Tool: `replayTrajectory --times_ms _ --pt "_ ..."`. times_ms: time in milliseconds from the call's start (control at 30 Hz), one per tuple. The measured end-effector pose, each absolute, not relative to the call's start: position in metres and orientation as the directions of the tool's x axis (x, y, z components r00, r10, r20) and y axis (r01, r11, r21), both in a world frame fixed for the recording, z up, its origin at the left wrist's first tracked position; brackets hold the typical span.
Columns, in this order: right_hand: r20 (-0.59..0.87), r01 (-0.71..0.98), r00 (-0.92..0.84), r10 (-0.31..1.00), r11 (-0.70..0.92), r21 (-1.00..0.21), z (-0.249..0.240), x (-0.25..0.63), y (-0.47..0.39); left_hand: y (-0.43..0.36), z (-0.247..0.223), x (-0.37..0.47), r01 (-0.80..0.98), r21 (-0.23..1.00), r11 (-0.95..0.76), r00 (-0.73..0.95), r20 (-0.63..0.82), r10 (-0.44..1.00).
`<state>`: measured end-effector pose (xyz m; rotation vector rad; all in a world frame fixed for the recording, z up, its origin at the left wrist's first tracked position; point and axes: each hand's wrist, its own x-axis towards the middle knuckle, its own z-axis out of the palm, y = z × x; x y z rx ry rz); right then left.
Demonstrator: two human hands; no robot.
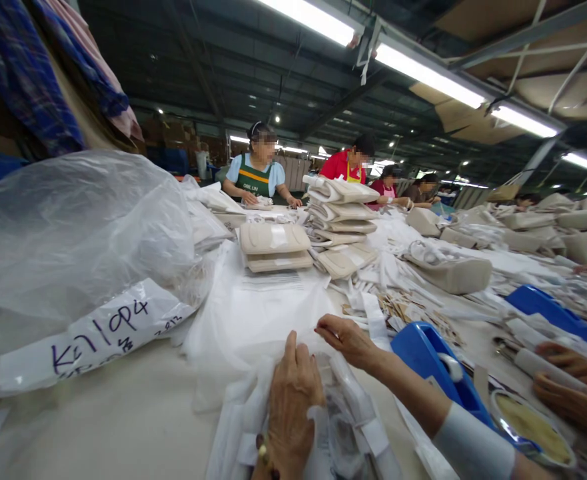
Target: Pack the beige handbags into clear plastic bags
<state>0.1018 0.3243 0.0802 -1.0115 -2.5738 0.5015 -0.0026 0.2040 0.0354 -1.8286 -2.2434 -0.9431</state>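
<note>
My left hand [290, 400] lies flat, fingers together, pressing on a clear plastic bag [253, 313] with white straps inside, at the near edge of the table. My right hand [346, 339] reaches in from the right and pinches the bag's upper edge with its fingertips. A bead bracelet shows at my left wrist and a light sleeve at my right forearm. The bag's flat top spreads away from me toward a stack of beige folded items [274, 247].
A big clear plastic sack [73, 227] with a handwritten label [93, 333] stands at left. A blue tape dispenser [433, 363] sits just right of my hands. Another person's hands [570, 380] work at far right. Several people sit across the cluttered table [113, 413].
</note>
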Motion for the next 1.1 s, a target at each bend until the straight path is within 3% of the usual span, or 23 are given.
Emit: replayTrajectory --times_ms 133,267,467,700,800,900,1100 --pt "0.192 0.566 -0.716 0.671 0.719 -0.402 0.083 0.102 0.323 0.208 0.042 -0.001 0.932 0.355 0.066 -0.259 0.529 0.808" --pt "0.195 0.568 -0.713 0.674 0.717 -0.403 0.085 0.101 0.319 0.194 0.06 0.003 0.924 0.377 0.066 -0.247 0.454 0.856" --pt "0.16 0.583 -0.689 0.707 0.672 -0.458 0.085 0.101 0.316 0.18 0.085 -0.001 0.75 0.66 0.036 -0.184 0.156 0.97" --pt "0.117 0.591 -0.667 0.736 0.618 -0.518 0.078 0.101 0.319 0.18 0.083 -0.012 0.549 0.835 0.042 0.047 -0.081 0.996" --pt "0.109 0.577 -0.677 0.728 0.617 -0.536 0.072 0.101 0.321 0.171 0.088 -0.02 0.446 0.893 0.064 0.262 -0.198 0.944" --pt "0.1 0.558 -0.693 0.714 0.619 -0.553 0.066 0.101 0.324 0.166 0.1 -0.025 0.556 0.831 0.023 0.409 -0.297 0.863" --pt "0.086 0.524 -0.719 0.69 0.619 -0.585 0.062 0.104 0.327 0.167 0.109 -0.008 0.855 0.48 -0.195 0.435 -0.46 0.775"
